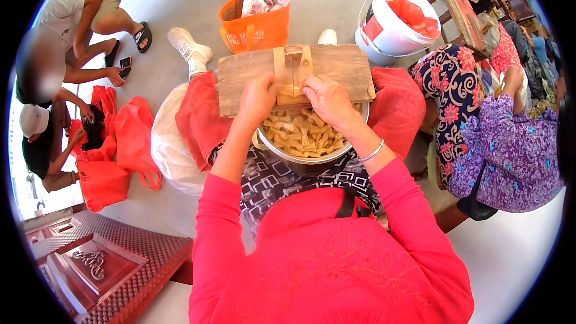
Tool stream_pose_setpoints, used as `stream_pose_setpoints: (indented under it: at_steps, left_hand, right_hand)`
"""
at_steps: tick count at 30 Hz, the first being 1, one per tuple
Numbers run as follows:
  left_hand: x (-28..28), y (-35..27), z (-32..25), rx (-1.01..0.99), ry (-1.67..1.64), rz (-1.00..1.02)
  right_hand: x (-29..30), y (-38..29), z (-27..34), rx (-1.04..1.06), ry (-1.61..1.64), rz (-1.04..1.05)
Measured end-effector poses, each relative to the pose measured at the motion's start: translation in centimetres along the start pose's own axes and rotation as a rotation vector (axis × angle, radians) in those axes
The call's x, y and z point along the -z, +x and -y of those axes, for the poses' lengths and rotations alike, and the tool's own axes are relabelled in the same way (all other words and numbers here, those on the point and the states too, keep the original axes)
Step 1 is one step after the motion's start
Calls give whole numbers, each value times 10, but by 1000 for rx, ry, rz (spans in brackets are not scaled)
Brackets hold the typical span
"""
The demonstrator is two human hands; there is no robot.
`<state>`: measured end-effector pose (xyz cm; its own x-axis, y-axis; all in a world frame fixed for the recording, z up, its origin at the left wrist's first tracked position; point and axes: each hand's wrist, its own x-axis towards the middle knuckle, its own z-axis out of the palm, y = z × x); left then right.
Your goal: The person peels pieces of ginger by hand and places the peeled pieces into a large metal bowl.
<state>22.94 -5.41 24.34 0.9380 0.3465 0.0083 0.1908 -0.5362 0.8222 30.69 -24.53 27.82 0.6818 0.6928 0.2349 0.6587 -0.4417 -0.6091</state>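
Observation:
A wooden board [247, 69] with a small raised wooden frame [307, 67] at its middle lies across the far side of a round metal pot [310, 160] on my lap. Many small folded yellowish strips [303, 132] fill the pot. My left hand [261, 94] and my right hand [327, 99] meet the near end of the frame from either side. Between them runs a thin yellowish strip [290, 91], its ends pinched between the fingers and thumb of each hand. The fingers partly hide those ends.
Beyond the board stand an orange bag [256, 31] with cloth in it and a white bucket [382, 22] holding red plastic. Red bags [137, 135] and two crouching people are at the left. A person in a purple patterned top [517, 162] sits close at the right.

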Motion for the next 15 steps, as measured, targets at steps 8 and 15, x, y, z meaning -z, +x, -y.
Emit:
stream_pose_setpoints:
  at_steps: [8, 15]
  left_hand:
    - [-2, -64, -22, 136, -177, -65]
    - [4, -87, -75, -38, 43, 121]
  right_hand:
    - [20, -36, 27, 217, -136, -274]
    - [7, -57, 25, -64, 6, 69]
